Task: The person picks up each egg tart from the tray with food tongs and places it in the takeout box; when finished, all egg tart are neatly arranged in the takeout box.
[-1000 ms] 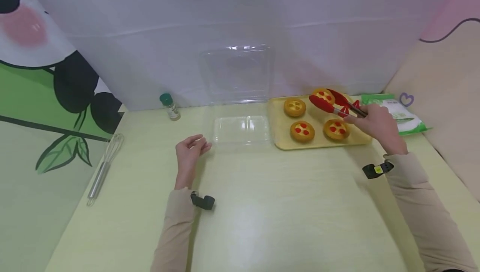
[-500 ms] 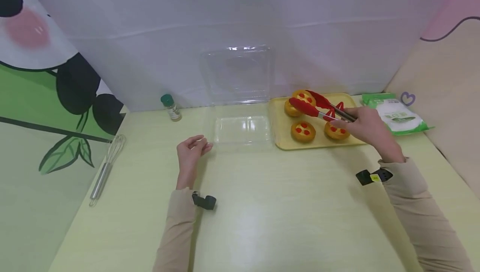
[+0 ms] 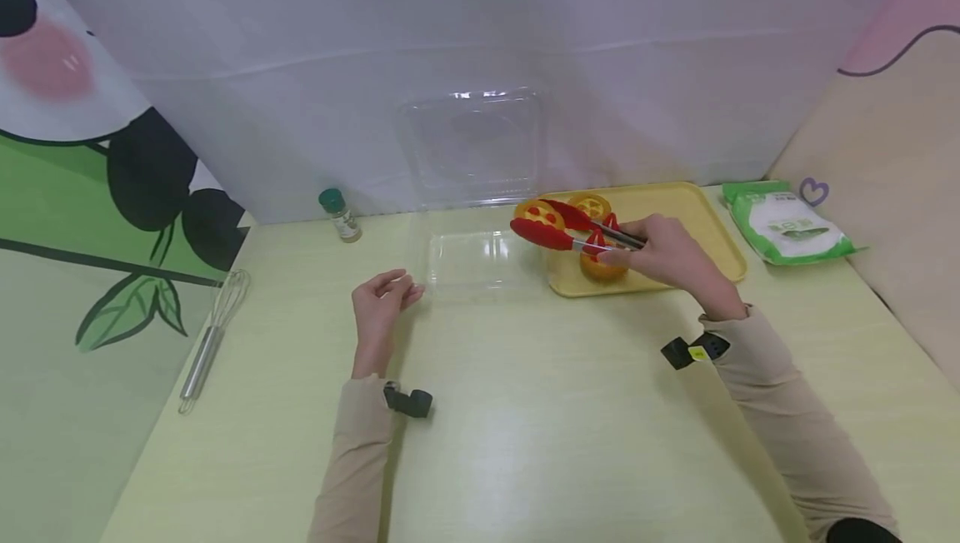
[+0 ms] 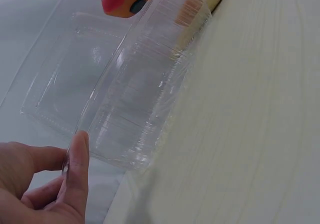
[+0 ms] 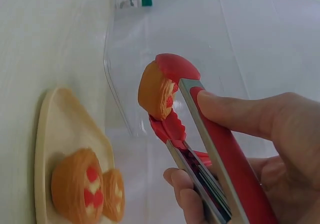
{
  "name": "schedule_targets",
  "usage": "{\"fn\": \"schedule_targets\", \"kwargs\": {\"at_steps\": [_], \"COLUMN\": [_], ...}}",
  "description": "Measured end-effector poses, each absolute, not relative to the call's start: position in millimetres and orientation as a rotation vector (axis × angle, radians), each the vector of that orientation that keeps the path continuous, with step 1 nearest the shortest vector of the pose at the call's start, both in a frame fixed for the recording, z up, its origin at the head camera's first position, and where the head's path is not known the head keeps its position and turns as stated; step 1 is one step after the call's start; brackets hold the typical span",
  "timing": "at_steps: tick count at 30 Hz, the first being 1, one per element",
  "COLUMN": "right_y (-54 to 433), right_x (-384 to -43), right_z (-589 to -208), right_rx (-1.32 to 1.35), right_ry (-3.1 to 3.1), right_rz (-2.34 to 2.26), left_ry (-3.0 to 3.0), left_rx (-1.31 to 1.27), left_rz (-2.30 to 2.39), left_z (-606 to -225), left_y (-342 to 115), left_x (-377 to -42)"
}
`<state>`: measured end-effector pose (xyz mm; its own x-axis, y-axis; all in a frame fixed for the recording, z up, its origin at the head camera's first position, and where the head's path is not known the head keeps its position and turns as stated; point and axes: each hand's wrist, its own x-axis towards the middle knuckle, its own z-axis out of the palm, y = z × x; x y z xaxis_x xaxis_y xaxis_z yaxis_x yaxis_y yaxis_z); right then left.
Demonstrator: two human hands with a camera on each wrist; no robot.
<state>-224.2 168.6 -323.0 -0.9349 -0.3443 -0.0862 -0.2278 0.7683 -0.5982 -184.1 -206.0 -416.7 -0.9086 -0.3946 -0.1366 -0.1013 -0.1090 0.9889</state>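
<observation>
My right hand (image 3: 667,256) holds red-tipped metal tongs (image 3: 542,234), thumb on the upper arm and fingers under the lower. Between their tips is an egg tart (image 5: 151,91) with red pieces on top, raised at the tray's left end beside the clear plastic box (image 3: 480,264). With thumb and fingers, my left hand (image 4: 75,169) pinches the box's near left rim. The box's lid (image 3: 472,143) stands up against the backdrop. On the yellow tray (image 3: 693,210) sit a plain tart (image 3: 588,205) and a red-topped tart (image 3: 602,270), partly covered by the tongs.
A green and white bag (image 3: 791,225) lies right of the tray. Toward the back left stands a small green-capped jar (image 3: 341,214), and a whisk (image 3: 213,339) lies along the table's left edge. A pale cloth backdrop (image 3: 300,118) rises behind the table (image 3: 540,410).
My right hand has moved left with the tongs and the tart, from above the tray's back right to the box's right edge. My left hand stays in place.
</observation>
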Motion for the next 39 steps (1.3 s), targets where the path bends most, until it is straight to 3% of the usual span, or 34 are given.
{"fn": "schedule_targets", "kwargs": {"at_steps": [13,39], "right_y": [109.1,49.3], "right_x": [-233.6,-252.2], "right_z": [-332.2,-342.4], "right_rx": [-0.508,-0.693], "right_ry": [2.702,2.604], "right_rz": [-0.834,-0.741], "left_ry": [-1.947,-1.918], "left_rx": [0.595,0.621], "left_rz": [-2.130,-2.135], "left_z": [-415.2,-414.0], "left_y": [-203.9,-200.1], "left_x": [-182.5,-183.3]}}
